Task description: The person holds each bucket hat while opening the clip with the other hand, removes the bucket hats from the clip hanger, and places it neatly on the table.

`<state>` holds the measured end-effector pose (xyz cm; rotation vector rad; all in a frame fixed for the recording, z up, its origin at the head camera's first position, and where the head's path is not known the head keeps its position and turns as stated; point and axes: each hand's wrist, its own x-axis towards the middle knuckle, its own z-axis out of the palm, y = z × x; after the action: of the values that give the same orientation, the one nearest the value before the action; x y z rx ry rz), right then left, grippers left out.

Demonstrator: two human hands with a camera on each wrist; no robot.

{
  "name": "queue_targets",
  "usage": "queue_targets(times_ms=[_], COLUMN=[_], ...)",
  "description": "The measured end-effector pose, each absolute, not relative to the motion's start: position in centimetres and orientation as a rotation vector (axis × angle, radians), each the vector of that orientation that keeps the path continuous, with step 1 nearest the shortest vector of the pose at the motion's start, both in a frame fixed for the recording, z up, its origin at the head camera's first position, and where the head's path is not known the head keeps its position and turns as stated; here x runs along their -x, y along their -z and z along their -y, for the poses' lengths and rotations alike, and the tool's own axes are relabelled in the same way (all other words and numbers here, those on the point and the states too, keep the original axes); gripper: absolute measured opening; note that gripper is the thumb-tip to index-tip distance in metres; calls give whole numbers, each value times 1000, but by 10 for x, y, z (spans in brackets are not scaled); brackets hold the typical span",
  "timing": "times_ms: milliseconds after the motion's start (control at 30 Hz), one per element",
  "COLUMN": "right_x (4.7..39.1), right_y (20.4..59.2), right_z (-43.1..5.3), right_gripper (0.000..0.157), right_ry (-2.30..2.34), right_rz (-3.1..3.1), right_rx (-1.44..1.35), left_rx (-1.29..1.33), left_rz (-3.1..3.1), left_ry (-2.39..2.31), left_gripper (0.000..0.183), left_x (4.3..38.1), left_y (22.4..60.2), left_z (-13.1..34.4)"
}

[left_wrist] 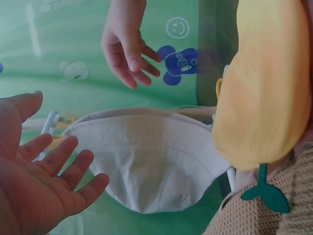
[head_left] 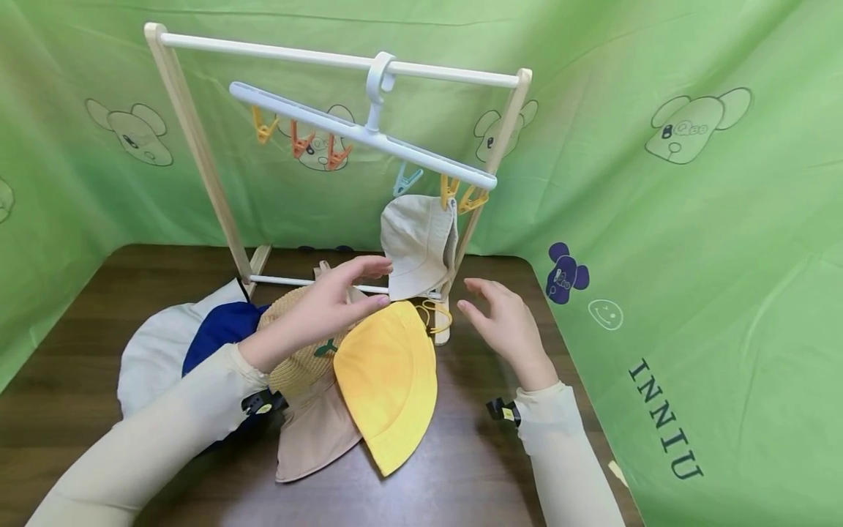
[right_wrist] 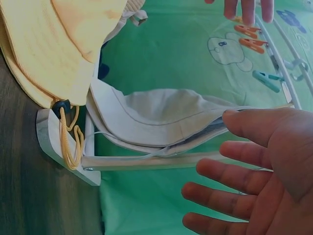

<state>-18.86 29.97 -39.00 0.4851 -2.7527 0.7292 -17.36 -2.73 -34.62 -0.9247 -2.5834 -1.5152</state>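
Observation:
A cream bucket hat (head_left: 415, 238) hangs by its edge from a yellow clip (head_left: 449, 190) at the right part of a white clip hanger (head_left: 369, 135), which tilts down to the right. My left hand (head_left: 342, 296) is just left of the hat, over the pile, fingers relaxed and holding nothing. To the right of the hat, my right hand (head_left: 506, 322) is held in the air, its fingers (right_wrist: 225, 203) spread apart and empty. Below the hanging hat lies a yellow bucket hat (head_left: 388, 380) with a yellow cord (right_wrist: 73, 142).
A wooden rack (head_left: 197, 154) with a white top rod (head_left: 276, 51) carries the hanger. Orange clips (head_left: 301, 143) and a blue clip (head_left: 405, 179) dangle from it. A straw hat (head_left: 296, 369), a navy hat (head_left: 220, 329) and a pale hat (head_left: 154, 351) overlap on the brown table (head_left: 66, 380).

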Motion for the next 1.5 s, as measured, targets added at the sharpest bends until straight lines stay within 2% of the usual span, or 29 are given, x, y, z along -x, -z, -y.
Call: queue_targets(times_ms=[300,667,1200,1500], right_x=[189,188,188,187], right_y=[388,389,389,388], right_z=[-300,-301,-300,-299], right_gripper=[45,46,45,45], right_ry=[-740,-739,-742,-751], right_rz=[2748,2758,2754,2757], right_rx=[-485,-482,-497,-493], left_rx=[938,924,867,823], left_rz=[2602,2558,2592,2629], left_ry=[1383,1351,1400,1495], left_gripper=[63,82,83,76], left_x=[191,221,253,269], left_y=[334,316,294,294], left_z=[5,-18,-35,-43])
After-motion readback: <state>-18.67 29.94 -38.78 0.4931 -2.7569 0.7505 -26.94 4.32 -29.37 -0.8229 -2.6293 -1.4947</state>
